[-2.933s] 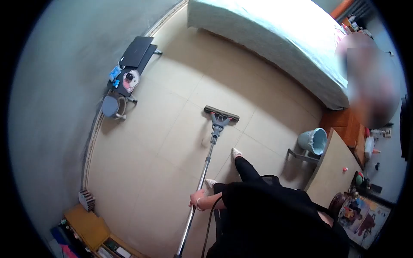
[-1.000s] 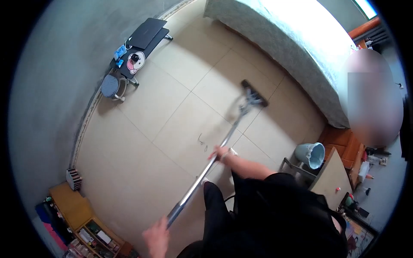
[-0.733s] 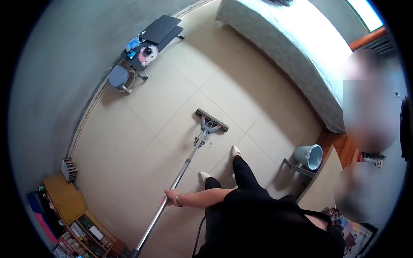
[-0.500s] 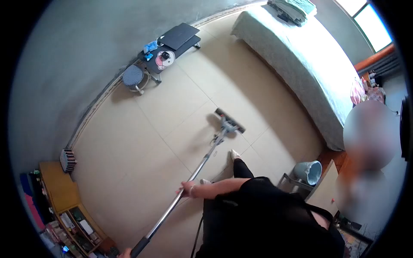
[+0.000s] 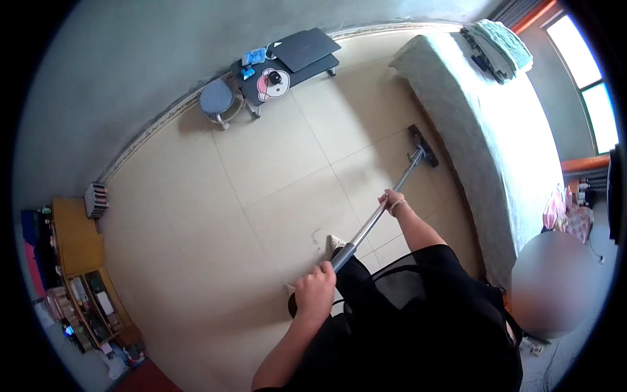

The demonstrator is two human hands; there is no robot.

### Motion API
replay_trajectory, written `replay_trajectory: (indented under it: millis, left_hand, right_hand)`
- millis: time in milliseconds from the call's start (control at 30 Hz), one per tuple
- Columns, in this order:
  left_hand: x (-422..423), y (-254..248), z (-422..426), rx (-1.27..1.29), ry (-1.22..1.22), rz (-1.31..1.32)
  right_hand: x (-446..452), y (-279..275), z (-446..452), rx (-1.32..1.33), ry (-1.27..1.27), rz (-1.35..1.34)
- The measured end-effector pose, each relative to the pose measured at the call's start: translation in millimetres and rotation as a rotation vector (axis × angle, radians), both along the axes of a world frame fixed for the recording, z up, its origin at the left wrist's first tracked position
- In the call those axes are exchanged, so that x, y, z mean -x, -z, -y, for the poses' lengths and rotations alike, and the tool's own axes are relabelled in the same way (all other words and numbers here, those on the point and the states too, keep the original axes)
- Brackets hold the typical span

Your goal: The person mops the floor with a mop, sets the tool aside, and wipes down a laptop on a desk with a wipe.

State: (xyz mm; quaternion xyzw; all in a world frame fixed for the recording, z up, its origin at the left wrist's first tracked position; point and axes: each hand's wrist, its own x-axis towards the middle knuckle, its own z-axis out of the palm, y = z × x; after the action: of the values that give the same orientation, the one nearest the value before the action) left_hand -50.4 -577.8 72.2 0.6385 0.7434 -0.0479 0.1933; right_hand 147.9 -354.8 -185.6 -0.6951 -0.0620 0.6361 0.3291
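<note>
A long-handled mop (image 5: 369,225) slants over the tiled floor (image 5: 176,222) on the near side of the bed (image 5: 483,144). Its dark head (image 5: 423,146) is just beside the bed's lower edge; whether the two touch is hard to tell.

The right hand (image 5: 392,200), the one closer to the bed, has its fingers wrapped around the metal pole below the midpoint, and a bracelet (image 5: 396,204) circles that wrist. The left hand (image 5: 315,292), farther from the bed, has its fingers (image 5: 325,269) closed around the dark grip at the upper end of the pole. A pale shoe (image 5: 336,242) shows near the grip, well apart from the bed, with some thin bits (image 5: 316,235) on the floor beside it.

Near the bed's end along the wall stands a low table (image 5: 313,68) carrying a laptop (image 5: 304,49), a mouse (image 5: 275,77) on a cartoon mouse pad (image 5: 264,88), and a blue packet (image 5: 253,57). A round stool (image 5: 216,97) stands at the table's end away from the bed. A folded blanket (image 5: 501,44) lies on the bed, and a window (image 5: 578,52) is beyond it. Well apart from the bed, across the floor, is a wooden cabinet (image 5: 78,235) with a striped box (image 5: 96,200) next to it.
</note>
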Motion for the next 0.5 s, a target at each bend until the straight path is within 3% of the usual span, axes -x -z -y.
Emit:
replay_trajectory:
  millis: [133, 167, 233, 267, 300, 333, 367, 400, 433, 467, 500]
  left_hand:
    - [-5.6, 1.9, -6.3, -0.011, -0.06, -0.055]
    - [7.4, -4.4, 0.9, 0.152, -0.148, 0.059]
    - [37.9, -18.8, 36.7, 0.196, -0.324, 0.25]
    - [51.2, -31.3, 59.9, 0.225, -0.418, 0.227]
    - [60.7, -44.5, 91.1, 0.121, -0.429, 0.121]
    - [73.7, -60.1, 120.0, 0.308, -0.46, 0.03]
    - [90.7, -65.0, 166.8, 0.361, -0.611, 0.163]
    - [92.5, -83.0, 204.0, 0.157, -0.484, -0.033]
    - [104.2, -113.9, 231.6, 0.322, -0.631, 0.012]
    - [101.5, -149.2, 242.1, 0.326, -0.615, -0.125]
    - [117.6, -162.1, 296.6, 0.506, -0.549, -0.267]
  right_hand:
    - [18.4, 18.9, -11.7, 0.061, -0.009, -0.023]
    - [26.3, 35.4, -2.4, 0.064, -0.087, -0.076]
    - [64.5, 33.0, 37.8, 0.151, -0.175, -0.153]
    - [80.9, 47.4, 65.5, 0.133, -0.411, -0.188]
    - [114.8, 35.4, 98.5, 0.193, -0.273, -0.053]
    - [140.8, 3.9, 131.8, 0.227, -0.335, -0.021]
    - [156.1, 7.6, 169.7, 0.171, -0.663, -0.106]
    - [178.6, -1.2, 210.0, 0.334, -0.442, -0.245]
    - [196.8, -27.9, 246.4, 0.372, -0.498, -0.284]
    - [208.0, -30.5, 281.4, 0.539, -0.574, -0.642]
    - [232.4, -82.2, 304.2, 0.717, -0.24, -0.522]
